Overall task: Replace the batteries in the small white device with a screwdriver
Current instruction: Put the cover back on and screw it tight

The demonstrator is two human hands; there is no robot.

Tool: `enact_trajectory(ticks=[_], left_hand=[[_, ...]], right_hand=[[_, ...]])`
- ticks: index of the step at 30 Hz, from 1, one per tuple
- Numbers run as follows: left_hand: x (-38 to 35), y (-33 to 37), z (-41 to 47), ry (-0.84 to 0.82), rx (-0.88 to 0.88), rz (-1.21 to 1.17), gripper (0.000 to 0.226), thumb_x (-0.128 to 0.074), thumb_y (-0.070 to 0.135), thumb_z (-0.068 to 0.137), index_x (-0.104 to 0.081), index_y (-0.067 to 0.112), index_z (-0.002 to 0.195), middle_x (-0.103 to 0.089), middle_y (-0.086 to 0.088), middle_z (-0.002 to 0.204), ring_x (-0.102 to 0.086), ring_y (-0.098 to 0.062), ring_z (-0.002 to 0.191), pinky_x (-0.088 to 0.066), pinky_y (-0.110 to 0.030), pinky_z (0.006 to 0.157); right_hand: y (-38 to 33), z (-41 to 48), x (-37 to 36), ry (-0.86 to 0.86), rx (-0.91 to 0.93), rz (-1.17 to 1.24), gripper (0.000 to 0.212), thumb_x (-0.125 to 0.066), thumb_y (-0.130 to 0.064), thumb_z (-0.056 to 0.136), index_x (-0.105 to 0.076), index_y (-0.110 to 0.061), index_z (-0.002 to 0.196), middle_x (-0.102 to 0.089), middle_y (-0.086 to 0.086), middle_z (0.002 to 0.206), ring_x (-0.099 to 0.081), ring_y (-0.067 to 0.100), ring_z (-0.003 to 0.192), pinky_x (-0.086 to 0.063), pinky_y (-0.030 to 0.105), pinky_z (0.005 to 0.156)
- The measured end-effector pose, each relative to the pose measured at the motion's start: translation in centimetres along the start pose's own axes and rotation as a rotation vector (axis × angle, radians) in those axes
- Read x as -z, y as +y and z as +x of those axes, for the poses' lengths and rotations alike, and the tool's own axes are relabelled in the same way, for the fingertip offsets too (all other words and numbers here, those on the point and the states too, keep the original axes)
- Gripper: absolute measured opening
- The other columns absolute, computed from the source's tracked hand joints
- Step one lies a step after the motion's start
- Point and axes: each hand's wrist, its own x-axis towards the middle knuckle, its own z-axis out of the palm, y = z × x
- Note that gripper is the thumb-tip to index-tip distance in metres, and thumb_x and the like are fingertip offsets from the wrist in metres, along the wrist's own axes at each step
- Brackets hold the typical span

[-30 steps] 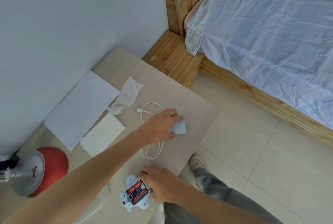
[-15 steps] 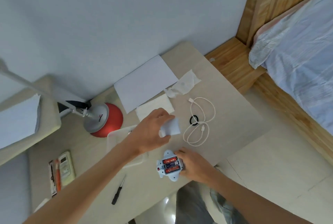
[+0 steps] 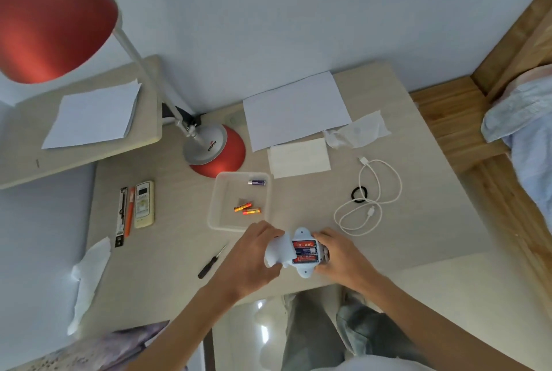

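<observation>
Left hand [image 3: 254, 257] has carried the white battery cover [image 3: 276, 251] over from the cable [image 3: 377, 191] side and pinches it against the small white device [image 3: 301, 234], gripped by right hand [image 3: 340, 254] near the desk's [image 3: 179, 236] front edge, three batteries [image 3: 304, 251] seated; likely cover-refit next, screwdriver [image 3: 212, 261] lying unused alongside.

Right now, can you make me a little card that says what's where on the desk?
device: small white device, back open, three batteries inside
right hand: holds the device
left hand: holds white cover against it
screwdriver: lying on desk, untouched
tray: three loose batteries
</observation>
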Motion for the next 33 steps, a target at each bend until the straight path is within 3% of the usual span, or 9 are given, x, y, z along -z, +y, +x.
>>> enact_trajectory(ticks=[4, 9, 15, 22, 27, 33], left_hand=[[-2.0, -0.2, -0.3, -0.003, 0.048, -0.033, 0.063, -0.087, 0.025, 0.080, -0.062, 0.020, 0.138, -0.061, 0.003, 0.130, -0.058, -0.014, 0.116, -0.053, -0.027, 0.102], [-3.7, 0.2, 0.7, -0.001, 0.033, -0.049, 0.060, -0.090, 0.016, 0.075, -0.069, 0.014, 0.130, -0.070, -0.003, 0.119, -0.061, -0.019, 0.110, -0.053, -0.026, 0.095], [-5.4, 0.1, 2.4, -0.015, -0.014, -0.053, 0.060, -0.096, 0.020, 0.069, -0.072, 0.019, 0.124, -0.074, -0.001, 0.116, -0.065, -0.020, 0.105, -0.061, -0.036, 0.091], [-5.7, 0.1, 2.8, -0.035, 0.011, -0.048, 0.062, -0.093, 0.031, 0.073, -0.068, 0.026, 0.129, -0.060, 0.004, 0.125, -0.056, -0.016, 0.113, -0.058, -0.030, 0.095], [-5.6, 0.2, 3.4, -0.068, 0.021, -0.020, 0.062, -0.093, 0.026, 0.078, -0.069, 0.019, 0.135, -0.059, 0.000, 0.133, -0.053, -0.017, 0.122, -0.045, -0.018, 0.096], [-5.7, 0.6, 3.7, -0.057, 0.028, -0.038, 0.061, -0.092, 0.029, 0.077, -0.069, 0.020, 0.133, -0.059, 0.002, 0.131, -0.052, -0.017, 0.121, -0.046, -0.020, 0.094]], right_hand=[[0.2, 0.1, 0.0, -0.006, 0.001, -0.011, 0.047, -0.088, -0.033, 0.080, -0.068, -0.023, 0.121, -0.058, -0.006, 0.103, -0.063, 0.013, 0.090, -0.060, 0.034, 0.082], [0.4, 0.0, -0.2, -0.001, 0.002, -0.005, 0.049, -0.086, -0.035, 0.078, -0.068, -0.023, 0.122, -0.059, -0.005, 0.104, -0.064, 0.015, 0.089, -0.061, 0.033, 0.080], [0.5, -0.2, -0.3, 0.015, -0.011, 0.036, 0.051, -0.088, -0.034, 0.077, -0.068, -0.021, 0.122, -0.060, -0.004, 0.105, -0.064, 0.014, 0.089, -0.061, 0.033, 0.079], [0.4, -0.3, -0.4, 0.023, -0.014, 0.047, 0.055, -0.090, -0.035, 0.078, -0.068, -0.021, 0.126, -0.059, -0.006, 0.107, -0.063, 0.012, 0.090, -0.058, 0.025, 0.080], [0.3, -0.3, -0.3, 0.026, -0.013, 0.046, 0.054, -0.089, -0.036, 0.079, -0.068, -0.021, 0.126, -0.057, -0.009, 0.104, -0.061, 0.010, 0.088, -0.057, 0.026, 0.079], [0.4, -0.3, -0.4, 0.036, -0.006, 0.048, 0.055, -0.089, -0.040, 0.078, -0.068, -0.022, 0.125, -0.061, -0.007, 0.106, -0.064, 0.013, 0.088, -0.060, 0.032, 0.080]])
